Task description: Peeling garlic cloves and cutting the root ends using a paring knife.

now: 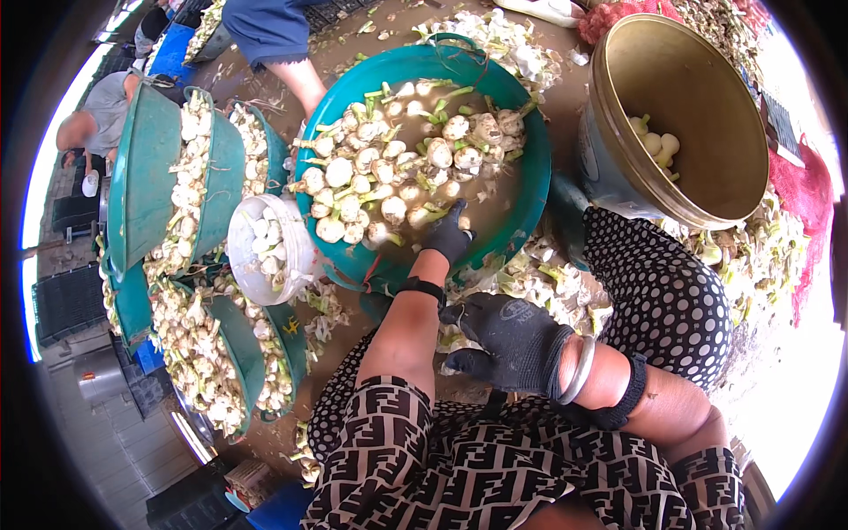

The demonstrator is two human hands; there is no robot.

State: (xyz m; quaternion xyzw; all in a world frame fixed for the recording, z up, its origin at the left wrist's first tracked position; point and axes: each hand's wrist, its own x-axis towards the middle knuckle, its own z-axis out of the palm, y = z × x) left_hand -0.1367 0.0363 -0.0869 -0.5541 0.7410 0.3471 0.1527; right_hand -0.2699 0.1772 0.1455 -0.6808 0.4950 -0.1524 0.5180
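Note:
A green plastic tub [533, 192] holds muddy water and many pale bulbs with cut green stalks [393, 209], which look like garlic or onion bulbs. My left hand [450, 232], in a dark glove, reaches into the tub's near side, its fingers by a bulb at the water; whether it grips that bulb is unclear. My right hand [507, 341], in a dark knitted glove, is above my lap, nearer to me than the tub. Its thumb and fingers stand apart, and nothing shows between them. Peeled white bulbs [652, 146] lie inside a large bucket [599, 119] at the right.
Green tubs [149, 179] heaped with bulbs stand at the left, beside a white bucket [301, 232] of peeled bulbs. Peelings [556, 285] litter the wet floor. Another person's leg [298, 73] is beyond the tub; a further person [106, 112] bends at the far left. Red netting [805, 192] lies right.

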